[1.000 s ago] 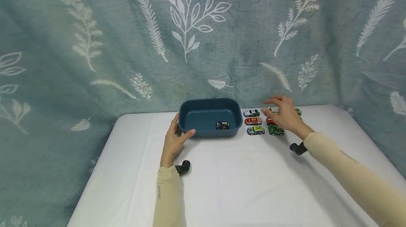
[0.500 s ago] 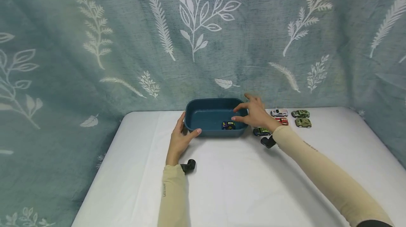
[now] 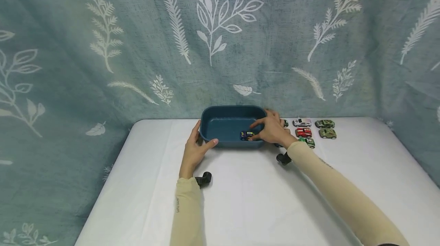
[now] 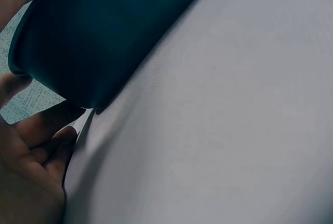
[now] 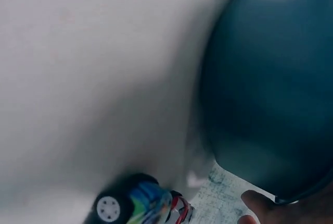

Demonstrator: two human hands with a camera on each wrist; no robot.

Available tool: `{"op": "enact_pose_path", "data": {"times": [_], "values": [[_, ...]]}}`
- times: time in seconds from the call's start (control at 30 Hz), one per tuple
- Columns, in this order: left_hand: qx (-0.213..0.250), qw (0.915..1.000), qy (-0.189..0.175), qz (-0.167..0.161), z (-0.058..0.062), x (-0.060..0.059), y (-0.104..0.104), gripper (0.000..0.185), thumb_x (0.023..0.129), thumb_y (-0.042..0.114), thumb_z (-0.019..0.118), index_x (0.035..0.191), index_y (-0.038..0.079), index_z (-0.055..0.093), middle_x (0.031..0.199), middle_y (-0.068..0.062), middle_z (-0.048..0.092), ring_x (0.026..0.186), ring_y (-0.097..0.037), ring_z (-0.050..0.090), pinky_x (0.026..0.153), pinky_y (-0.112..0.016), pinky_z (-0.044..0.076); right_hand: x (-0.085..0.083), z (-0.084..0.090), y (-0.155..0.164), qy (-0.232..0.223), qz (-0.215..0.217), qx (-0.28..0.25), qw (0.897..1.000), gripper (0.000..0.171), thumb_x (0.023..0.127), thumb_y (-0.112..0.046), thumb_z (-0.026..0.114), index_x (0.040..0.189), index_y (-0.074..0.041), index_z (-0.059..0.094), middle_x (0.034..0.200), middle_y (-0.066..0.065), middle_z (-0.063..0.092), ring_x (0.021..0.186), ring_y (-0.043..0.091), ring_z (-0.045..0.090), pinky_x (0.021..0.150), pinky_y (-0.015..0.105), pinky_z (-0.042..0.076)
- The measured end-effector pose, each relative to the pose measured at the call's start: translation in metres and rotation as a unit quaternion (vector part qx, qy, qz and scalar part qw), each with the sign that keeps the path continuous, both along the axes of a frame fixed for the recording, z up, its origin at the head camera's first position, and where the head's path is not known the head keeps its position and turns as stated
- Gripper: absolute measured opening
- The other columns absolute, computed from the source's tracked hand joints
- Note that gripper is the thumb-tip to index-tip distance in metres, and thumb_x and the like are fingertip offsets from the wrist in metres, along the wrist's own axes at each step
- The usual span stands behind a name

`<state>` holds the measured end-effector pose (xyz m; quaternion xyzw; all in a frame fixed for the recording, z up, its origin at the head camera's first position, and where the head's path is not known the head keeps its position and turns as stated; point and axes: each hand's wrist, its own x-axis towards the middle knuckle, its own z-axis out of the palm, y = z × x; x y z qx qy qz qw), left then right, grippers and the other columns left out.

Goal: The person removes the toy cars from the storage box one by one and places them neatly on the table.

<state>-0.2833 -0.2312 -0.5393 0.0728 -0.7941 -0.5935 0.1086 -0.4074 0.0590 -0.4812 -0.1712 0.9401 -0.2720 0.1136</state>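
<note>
A dark teal rectangular bin (image 3: 223, 123) stands at the back of the table. My left hand (image 3: 194, 152) grips its left end, the thumb over the front rim and the fingers along the outer wall; the left wrist view shows fingertips (image 4: 67, 110) against the bin's underside corner. A dark purple and yellow toy car (image 3: 246, 135) lies on the bin floor. Over the bin's right end reaches my right hand (image 3: 271, 128), thumb and forefinger spread at either side of that toy car's right end. The right wrist view shows the bin's outside, with the car hidden.
Several toy cars are lined up right of the bin: white (image 3: 302, 122), red (image 3: 304, 132), green (image 3: 307, 142), and two camouflage ones (image 3: 324, 123). Others are partly covered by my right hand; a colourful car (image 5: 148, 203) shows there. A leaf-patterned curtain (image 3: 137, 47) hangs behind the table.
My right hand has moved left from above the row of cars to the bin, then lowered into its right end. The left hand keeps its hold on the bin.
</note>
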Motion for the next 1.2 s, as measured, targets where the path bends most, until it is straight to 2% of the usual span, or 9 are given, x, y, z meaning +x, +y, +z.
{"op": "enact_pose_path", "data": {"times": [0.17, 0.27, 0.37, 0.5, 0.67, 0.87, 1.0, 1.13, 1.2], "values": [[-0.007, 0.9999, -0.007, -0.004, 0.0002, -0.0003, -0.0015, 0.104, 0.085, 0.048, 0.088, 0.169, 0.038, 0.028, 0.175, -0.007, 0.030, 0.159, -0.037, 0.035, 0.128, -0.062, 0.028, -0.0028, 0.0005, -0.0032, -0.008, 0.001, 0.014, 1.000, 0.035, 0.079, -0.036, 0.096, 0.112, -0.031, 0.085, 0.180, 0.011, 0.007, 0.162, 0.048, -0.005, 0.108, 0.092, 0.015], [-0.004, 0.9999, -0.015, -0.004, -0.0009, 0.0009, -0.0009, 0.106, 0.085, 0.049, 0.088, 0.168, 0.045, 0.024, 0.175, -0.011, 0.029, 0.160, -0.036, 0.033, 0.129, -0.061, 0.027, -0.0031, -0.0003, -0.0035, -0.016, 0.001, 0.022, 1.000, 0.030, 0.081, -0.032, 0.095, 0.109, -0.031, 0.086, 0.179, 0.012, 0.006, 0.162, 0.047, -0.005, 0.108, 0.092, 0.014], [-0.004, 0.9999, -0.014, -0.005, -0.0006, 0.0010, -0.0004, 0.105, 0.086, 0.048, 0.088, 0.168, 0.046, 0.023, 0.175, -0.010, 0.027, 0.160, -0.036, 0.033, 0.129, -0.059, 0.028, -0.0029, 0.0006, -0.0039, -0.025, -0.002, 0.022, 0.999, 0.027, 0.082, -0.029, 0.094, 0.108, -0.031, 0.086, 0.180, 0.011, 0.005, 0.162, 0.047, -0.005, 0.109, 0.093, 0.012], [-0.008, 0.9999, -0.008, -0.008, 0.0008, 0.0005, 0.0002, 0.103, 0.087, 0.047, 0.087, 0.169, 0.040, 0.026, 0.176, -0.001, 0.027, 0.159, -0.036, 0.034, 0.129, -0.058, 0.030, -0.0034, 0.0022, -0.0040, -0.027, 0.000, 0.022, 0.999, 0.026, 0.082, -0.029, 0.094, 0.107, -0.031, 0.086, 0.180, 0.012, 0.004, 0.162, 0.048, -0.005, 0.109, 0.093, 0.011], [-0.009, 0.9999, -0.010, -0.009, 0.0013, 0.0001, 0.0007, 0.103, 0.086, 0.048, 0.087, 0.169, 0.040, 0.026, 0.175, -0.001, 0.029, 0.158, -0.035, 0.036, 0.129, -0.058, 0.030, -0.0038, 0.0026, -0.0032, -0.023, 0.005, 0.031, 0.999, 0.024, 0.084, -0.025, 0.092, 0.107, -0.031, 0.086, 0.179, 0.014, 0.005, 0.162, 0.048, -0.005, 0.110, 0.092, 0.012], [-0.009, 0.9999, -0.005, -0.006, 0.0017, 0.0001, -0.0009, 0.102, 0.087, 0.047, 0.087, 0.169, 0.040, 0.027, 0.175, -0.003, 0.030, 0.157, -0.035, 0.038, 0.128, -0.055, 0.033, -0.0035, 0.0063, -0.0074, 0.005, 0.029, 0.049, 0.998, 0.025, 0.086, -0.011, 0.083, 0.106, -0.026, 0.087, 0.176, 0.023, 0.014, 0.163, 0.046, -0.001, 0.121, 0.081, 0.007], [-0.008, 0.9999, -0.005, -0.003, 0.0015, -0.0007, -0.0011, 0.101, 0.087, 0.046, 0.087, 0.169, 0.041, 0.027, 0.174, -0.006, 0.032, 0.156, -0.035, 0.040, 0.128, -0.052, 0.034, -0.0048, 0.0048, -0.0080, 0.022, 0.038, 0.046, 0.998, 0.022, 0.084, -0.020, 0.090, 0.106, -0.024, 0.087, 0.176, 0.025, 0.015, 0.163, 0.044, -0.001, 0.124, 0.076, 0.005], [-0.004, 1.0000, -0.001, -0.008, 0.0014, -0.0017, 0.0006, 0.100, 0.088, 0.043, 0.087, 0.169, 0.038, 0.028, 0.173, -0.010, 0.034, 0.156, -0.035, 0.041, 0.128, -0.049, 0.035, -0.0056, -0.0002, -0.0032, 0.030, 0.038, 0.020, 0.999, 0.033, 0.082, -0.034, 0.094, 0.111, -0.023, 0.085, 0.177, 0.022, 0.013, 0.164, 0.042, -0.004, 0.124, 0.076, 0.002], [-0.003, 0.9999, -0.001, -0.013, 0.0014, -0.0023, 0.0016, 0.100, 0.089, 0.043, 0.087, 0.169, 0.037, 0.027, 0.172, -0.012, 0.034, 0.155, -0.036, 0.041, 0.128, -0.048, 0.036, -0.0056, -0.0020, -0.0001, 0.042, 0.041, 0.006, 0.998, 0.036, 0.083, -0.036, 0.093, 0.115, -0.020, 0.085, 0.177, 0.021, 0.014, 0.164, 0.042, -0.004, 0.124, 0.078, 0.001]]}}
